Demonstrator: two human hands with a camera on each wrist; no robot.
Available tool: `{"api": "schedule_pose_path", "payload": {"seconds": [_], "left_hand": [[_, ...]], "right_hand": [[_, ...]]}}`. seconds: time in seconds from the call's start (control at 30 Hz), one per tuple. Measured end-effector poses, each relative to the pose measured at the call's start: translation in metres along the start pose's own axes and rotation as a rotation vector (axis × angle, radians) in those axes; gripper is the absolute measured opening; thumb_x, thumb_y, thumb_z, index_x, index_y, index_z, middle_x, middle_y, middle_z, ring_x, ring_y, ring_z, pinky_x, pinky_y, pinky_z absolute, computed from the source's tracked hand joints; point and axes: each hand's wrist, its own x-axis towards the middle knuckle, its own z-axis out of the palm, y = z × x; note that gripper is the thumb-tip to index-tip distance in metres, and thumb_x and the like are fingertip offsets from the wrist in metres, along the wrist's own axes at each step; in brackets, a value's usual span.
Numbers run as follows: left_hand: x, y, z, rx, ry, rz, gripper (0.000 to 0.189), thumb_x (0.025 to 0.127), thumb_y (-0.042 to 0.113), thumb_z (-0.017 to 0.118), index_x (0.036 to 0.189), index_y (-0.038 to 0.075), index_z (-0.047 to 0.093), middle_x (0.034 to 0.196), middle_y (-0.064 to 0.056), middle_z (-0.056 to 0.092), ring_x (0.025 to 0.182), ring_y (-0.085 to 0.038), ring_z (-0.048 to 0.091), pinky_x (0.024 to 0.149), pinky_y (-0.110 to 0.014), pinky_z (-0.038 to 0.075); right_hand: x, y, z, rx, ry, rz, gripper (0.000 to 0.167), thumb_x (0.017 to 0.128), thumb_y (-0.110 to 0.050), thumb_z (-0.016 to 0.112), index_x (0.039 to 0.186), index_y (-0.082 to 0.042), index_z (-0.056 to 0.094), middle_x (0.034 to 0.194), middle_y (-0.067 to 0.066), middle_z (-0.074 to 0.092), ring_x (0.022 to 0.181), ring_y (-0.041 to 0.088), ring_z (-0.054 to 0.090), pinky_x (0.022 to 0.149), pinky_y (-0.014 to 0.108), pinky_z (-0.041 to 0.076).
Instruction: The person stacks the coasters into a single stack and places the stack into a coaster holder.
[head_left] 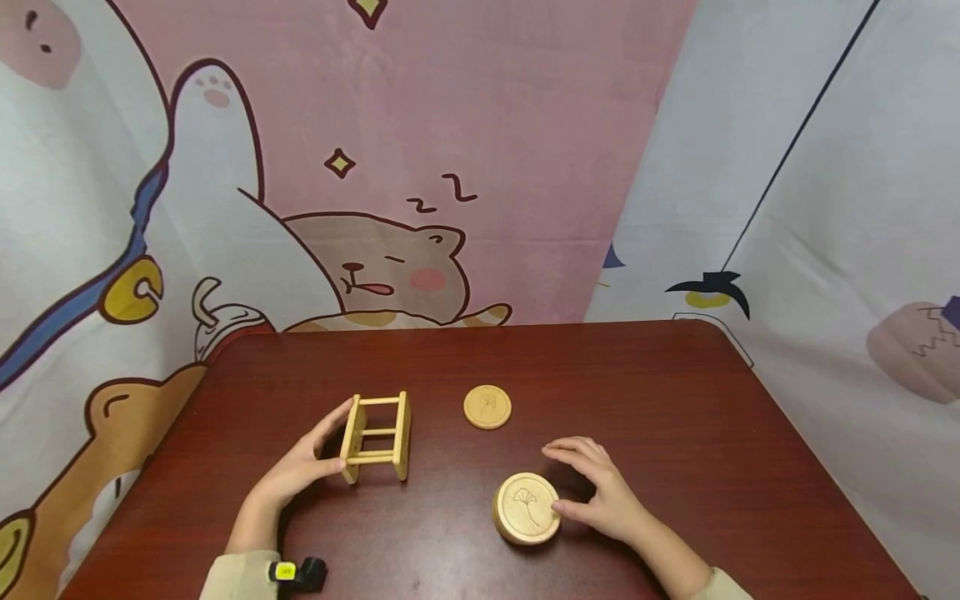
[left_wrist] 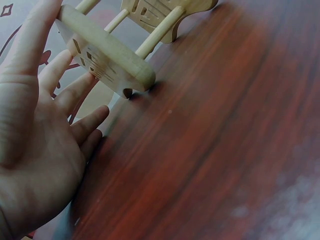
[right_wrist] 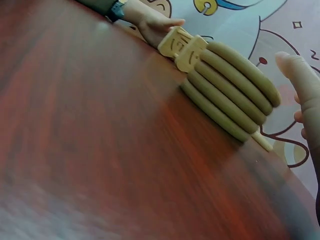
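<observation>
My left hand [head_left: 294,473] touches the left side of a small light-wood coaster rack [head_left: 403,437]. Its thumb and fingers are spread along one side panel, and the left wrist view shows cut-out slots in that panel [left_wrist: 102,50]. My right hand [head_left: 609,498] is beside a stack of round wooden coasters [head_left: 527,510], fingers spread and thumb at the rim; in the right wrist view a gap shows between thumb and stack. Several coasters make up the stack [right_wrist: 235,92], and the top one bears a ginkgo-leaf engraving.
A single round coaster [head_left: 487,407] with a flower engraving lies flat behind the stack, right of the rack. The reddish-brown table [head_left: 645,375] ends at a cartoon-print cloth [head_left: 525,167] at the back and sides. A black wrist device [head_left: 306,575] is by the left sleeve.
</observation>
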Motion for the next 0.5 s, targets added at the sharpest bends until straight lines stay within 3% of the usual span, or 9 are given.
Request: {"api": "schedule_pose_path", "payload": {"seconds": [0.2, 0.5], "left_hand": [[-0.001, 0.000, 0.000, -0.006, -0.001, 0.007, 0.087, 0.083, 0.013, 0.074, 0.153, 0.027, 0.024, 0.155, -0.008, 0.024, 0.134, -0.005, 0.025, 0.100, -0.065, 0.013], [0.000, -0.001, 0.000, -0.018, -0.005, 0.004, 0.087, 0.083, 0.015, 0.074, 0.153, 0.027, 0.024, 0.155, -0.008, 0.023, 0.134, -0.004, 0.025, 0.101, -0.065, 0.013]], "right_hand": [[0.015, -0.009, -0.008, 0.002, -0.010, 0.101, 0.060, 0.071, -0.006, 0.082, 0.125, -0.002, 0.059, 0.125, 0.013, 0.055, 0.117, 0.030, 0.045, 0.093, 0.049, 0.031], [0.020, 0.031, -0.002, -0.042, -0.023, 0.124, 0.055, 0.079, -0.023, 0.079, 0.128, -0.007, 0.059, 0.129, 0.000, 0.053, 0.119, 0.020, 0.044, 0.095, 0.049, 0.030]]}}
